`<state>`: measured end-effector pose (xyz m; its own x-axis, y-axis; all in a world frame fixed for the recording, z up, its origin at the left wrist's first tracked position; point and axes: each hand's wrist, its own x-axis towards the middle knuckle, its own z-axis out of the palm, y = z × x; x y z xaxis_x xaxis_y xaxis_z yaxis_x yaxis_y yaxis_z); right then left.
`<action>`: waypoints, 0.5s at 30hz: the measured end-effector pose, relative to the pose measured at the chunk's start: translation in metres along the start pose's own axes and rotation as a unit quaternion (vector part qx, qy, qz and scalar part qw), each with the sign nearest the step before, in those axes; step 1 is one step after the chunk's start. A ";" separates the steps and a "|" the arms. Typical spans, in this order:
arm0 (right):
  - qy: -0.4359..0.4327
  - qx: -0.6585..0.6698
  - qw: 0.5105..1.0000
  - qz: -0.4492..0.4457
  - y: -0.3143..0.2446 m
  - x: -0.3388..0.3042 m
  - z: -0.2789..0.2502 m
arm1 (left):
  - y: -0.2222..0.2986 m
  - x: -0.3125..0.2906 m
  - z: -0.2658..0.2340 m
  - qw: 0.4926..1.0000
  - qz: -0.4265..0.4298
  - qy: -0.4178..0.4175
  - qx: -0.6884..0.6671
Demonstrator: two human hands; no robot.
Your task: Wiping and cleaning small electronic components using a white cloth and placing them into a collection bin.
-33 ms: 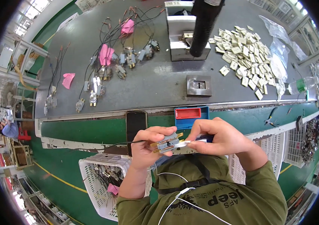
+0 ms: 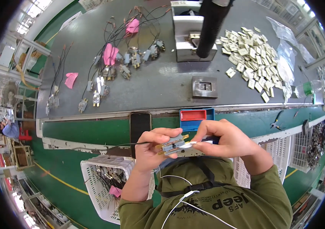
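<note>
In front of my body, my left hand grips a small grey electrical part with brass-coloured metal tabs. A black wire runs leftward from it. Fingers of my right hand pinch a small white piece against the right end of the grey part. Whether the white piece sits inside the part or only touches it, I cannot tell. The fingertips hide some of both.
On the bench lie wired grey parts, pink scraps, a metal block and a heap of white pieces. A press stands behind. Along the near edge are a phone, a blue-red box and pliers. A white basket stands below left.
The bench appears shifted slightly to the right in the picture. Both hands keep the same hold on the grey part and the white piece.
</note>
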<state>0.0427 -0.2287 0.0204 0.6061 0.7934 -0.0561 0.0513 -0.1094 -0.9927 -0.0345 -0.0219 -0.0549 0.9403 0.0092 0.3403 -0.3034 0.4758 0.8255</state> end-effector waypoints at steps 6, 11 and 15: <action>0.005 -0.026 1.000 0.003 0.004 -0.001 0.003 | 0.009 -0.005 -0.003 0.999 -0.023 -0.025 0.040; 0.129 0.095 0.982 0.096 0.015 -0.018 -0.015 | 0.073 -0.048 -0.083 0.950 0.088 0.239 0.182; 0.134 0.107 0.983 0.065 0.048 -0.018 -0.016 | 0.143 -0.162 -0.206 0.788 0.185 0.543 0.226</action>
<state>0.0466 -0.2575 -0.0248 0.7852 0.5916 -0.1829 -0.1921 -0.0481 -0.9802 -0.1981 0.2258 -0.0848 0.2784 0.9366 0.2128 -0.3811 -0.0956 0.9196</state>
